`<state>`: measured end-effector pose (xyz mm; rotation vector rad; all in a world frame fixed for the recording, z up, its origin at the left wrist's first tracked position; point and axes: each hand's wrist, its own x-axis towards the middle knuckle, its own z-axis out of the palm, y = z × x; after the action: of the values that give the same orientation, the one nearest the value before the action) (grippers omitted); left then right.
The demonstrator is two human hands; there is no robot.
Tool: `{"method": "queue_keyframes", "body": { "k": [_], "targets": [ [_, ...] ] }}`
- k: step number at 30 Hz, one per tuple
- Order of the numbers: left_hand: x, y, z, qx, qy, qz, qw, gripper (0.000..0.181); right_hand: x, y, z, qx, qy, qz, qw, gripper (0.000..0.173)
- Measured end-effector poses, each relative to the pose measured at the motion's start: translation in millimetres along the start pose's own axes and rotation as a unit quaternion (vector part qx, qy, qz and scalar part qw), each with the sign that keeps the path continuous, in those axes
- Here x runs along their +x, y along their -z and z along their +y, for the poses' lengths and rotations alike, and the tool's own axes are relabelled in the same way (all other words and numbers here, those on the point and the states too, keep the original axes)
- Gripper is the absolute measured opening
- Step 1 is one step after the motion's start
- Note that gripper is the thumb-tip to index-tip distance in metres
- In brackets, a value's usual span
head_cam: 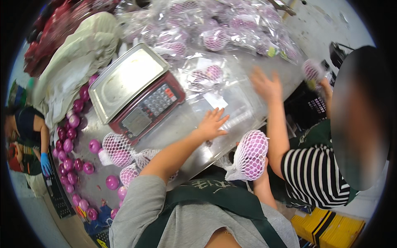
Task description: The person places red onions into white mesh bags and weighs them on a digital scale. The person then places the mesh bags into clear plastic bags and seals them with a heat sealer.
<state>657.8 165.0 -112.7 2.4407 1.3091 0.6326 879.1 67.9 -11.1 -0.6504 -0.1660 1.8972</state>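
Note:
My left hand [213, 124] has its fingers spread and holds nothing, just over the near edge of flat clear plastic bags [240, 108] on the metal table. My right hand [263, 175] grips red onions in a white foam net [252, 152], in front of the dark green apron. More netted onions [119, 153] lie by my left forearm, beside loose red onions [112, 182]. Beyond my left hand, a clear bag with netted onions [206, 76] rests near a white paper slip [215, 100]. A red digital scale [149, 108] with a metal pan stands to the left.
Bagged netted onions [217, 34] pile at the back. At right, a co-worker's hand [268, 85] reaches over the table; their other hand [325, 90] holds netted onions. A pale sack [80, 52] lies back left. Yellow strapped bundles [327, 228] sit below right. Another person stands far left.

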Motion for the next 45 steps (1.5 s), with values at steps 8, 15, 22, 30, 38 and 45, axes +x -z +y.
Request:
{"method": "queue_keyframes", "body": {
  "k": [8, 15, 22, 30, 38, 45],
  "targets": [
    [1, 64, -40, 0.137, 0.033, -0.053, 0.989, 0.048, -28, 35, 12, -0.119, -0.159, -0.002, 0.98, 0.07],
    [-30, 41, -3, -0.15, 0.138, -0.194, 0.96, 0.028, -10, 39, -6, -0.122, -0.179, -0.033, 0.976, 0.068],
    [-31, 30, 11, 0.015, 0.05, -0.157, 0.986, 0.027, 0, 29, 9, -0.148, -0.09, -0.032, 0.984, 0.067],
    [-8, 25, 24, -0.024, 0.057, -0.13, 0.99, 0.018, -18, 27, 3, -0.16, 0.012, -0.015, 0.987, 0.068],
    [10, 58, 11, -0.472, 0.181, 0.004, 0.863, 0.008, 13, -13, 26, -0.461, 0.207, 0.023, 0.863, 0.076],
    [-12, 40, -44, -0.487, 0.307, 0.206, 0.791, 0.02, 85, -55, 63, -0.849, 0.22, -0.014, 0.48, 0.067]
  ]
}}
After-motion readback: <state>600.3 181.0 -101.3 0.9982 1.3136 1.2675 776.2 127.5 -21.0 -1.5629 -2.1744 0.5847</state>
